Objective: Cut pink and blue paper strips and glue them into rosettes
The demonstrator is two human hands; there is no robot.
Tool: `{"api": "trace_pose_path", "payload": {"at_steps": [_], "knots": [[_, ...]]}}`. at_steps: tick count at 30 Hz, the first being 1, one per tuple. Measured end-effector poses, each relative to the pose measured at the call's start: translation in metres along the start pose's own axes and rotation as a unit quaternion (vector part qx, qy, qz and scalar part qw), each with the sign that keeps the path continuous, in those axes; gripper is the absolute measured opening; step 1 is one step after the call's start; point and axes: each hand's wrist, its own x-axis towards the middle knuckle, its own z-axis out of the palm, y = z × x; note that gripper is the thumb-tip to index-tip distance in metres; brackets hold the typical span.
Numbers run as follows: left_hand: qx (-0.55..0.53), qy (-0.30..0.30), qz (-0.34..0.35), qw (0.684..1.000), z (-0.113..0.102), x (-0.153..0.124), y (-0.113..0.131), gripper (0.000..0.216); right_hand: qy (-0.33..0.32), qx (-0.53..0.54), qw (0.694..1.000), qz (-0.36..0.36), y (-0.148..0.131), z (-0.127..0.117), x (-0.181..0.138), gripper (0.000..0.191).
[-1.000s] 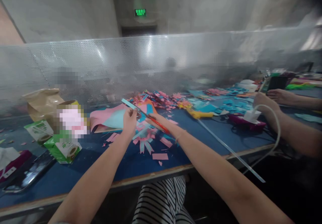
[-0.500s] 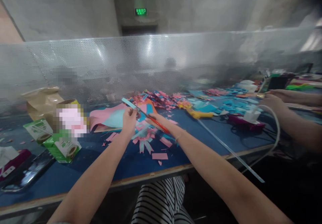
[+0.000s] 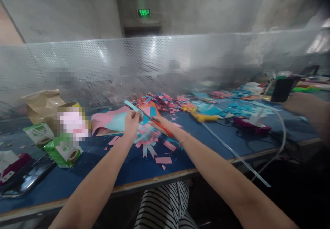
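My left hand (image 3: pixel 132 119) is closed on a light blue strip (image 3: pixel 131 105), which sticks up and to the left past the fingers. Red-handled scissors (image 3: pixel 163 127) are gripped in my right hand (image 3: pixel 159 120), their blades pointing up-left along the strip. Whether the blades are apart I cannot tell. Below my hands lies a cluster of pink and light blue pieces with notched ends (image 3: pixel 149 149). A pink rectangle (image 3: pixel 163 160) rests nearer the table edge. Behind my left hand are pink and light blue sheets (image 3: pixel 110 119).
A heap of colourful scraps (image 3: pixel 165 102) stands behind my hands. Right of it lie a yellow glue gun (image 3: pixel 205 116) with a long clear stick and a purple tissue holder (image 3: pixel 251 126). Green-white boxes (image 3: pixel 64 152) stand left. A co-worker's arm (image 3: pixel 306 109) reaches in from the right.
My hands, the strip and the scissors stay almost in place. At the right, the co-worker's hands and arms have shifted, and the dark phone-like object there shows more fully.
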Motion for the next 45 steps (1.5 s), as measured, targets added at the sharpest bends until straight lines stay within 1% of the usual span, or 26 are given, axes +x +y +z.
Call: {"api": "trace_pose_path", "payload": {"at_steps": [4,10,19,23,26,30,37,40,45], "knots": [[0.000,0.003,-0.001,1.000,-0.0001,0.0004,0.0003,0.025,0.002,-0.006,1.000,0.000,-0.0007,-0.0001,-0.0003,0.031],[0.002,0.020,-0.011,1.000,-0.0005,0.0013,-0.0016,0.024,0.025,-0.038,0.999,0.002,0.0017,0.0017,0.0030,0.036],[-0.012,0.031,-0.019,0.999,-0.0018,0.0052,-0.0059,0.025,0.019,-0.090,0.996,0.006,-0.0021,-0.0018,0.0032,0.042],[-0.015,0.017,-0.008,1.000,-0.0021,0.0045,-0.0050,0.026,0.009,-0.087,0.996,0.009,-0.0027,-0.0020,0.0013,0.037],[-0.020,0.005,-0.009,1.000,-0.0020,0.0030,-0.0041,0.027,-0.014,-0.074,0.997,0.009,-0.0009,-0.0013,0.0010,0.033],[-0.025,-0.007,-0.014,1.000,-0.0012,0.0015,-0.0037,0.028,-0.035,-0.099,0.994,0.018,0.0033,0.0005,0.0031,0.031],[-0.027,-0.008,-0.014,1.000,-0.0004,0.0020,-0.0036,0.027,-0.016,-0.118,0.993,-0.004,0.0022,0.0010,0.0026,0.028],[-0.025,-0.001,-0.019,1.000,-0.0003,0.0025,-0.0030,0.027,-0.019,-0.130,0.991,-0.015,-0.0007,-0.0005,0.0013,0.028],[-0.022,-0.006,-0.023,0.999,-0.0003,0.0032,-0.0023,0.026,-0.016,-0.155,0.988,-0.020,-0.0027,-0.0025,0.0006,0.030]]}}
